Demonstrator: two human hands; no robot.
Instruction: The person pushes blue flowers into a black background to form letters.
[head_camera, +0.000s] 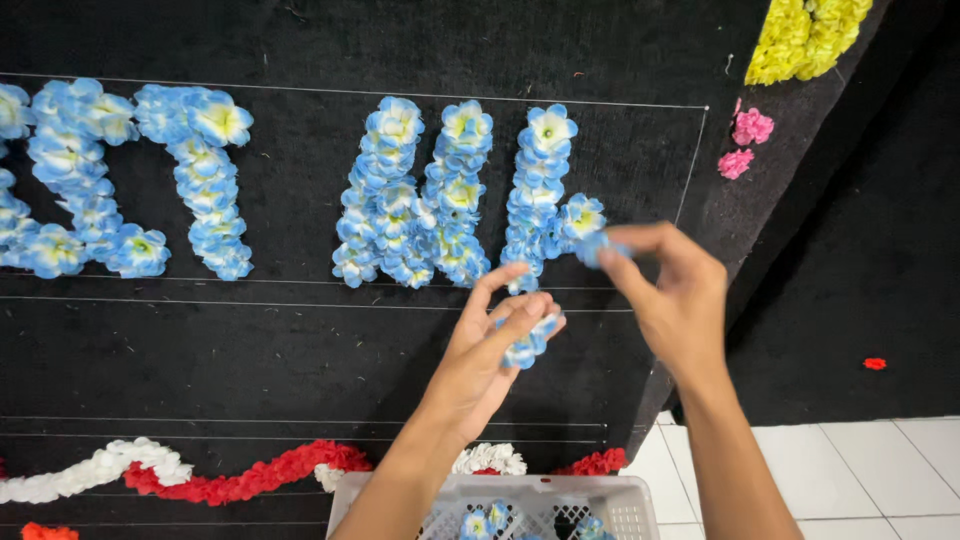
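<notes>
A black felt board carries letters made of blue and white artificial flowers. My left hand holds a small bunch of blue flowers in front of the board, below the letters. My right hand pinches a single blue flower between thumb and fingers, right beside the last flower of the rightmost letter.
A white plastic basket with several blue flowers stands at the bottom. Red and white flower garlands run along the board's lower edge. Yellow flowers and pink flowers sit at the top right. White floor tiles lie at the bottom right.
</notes>
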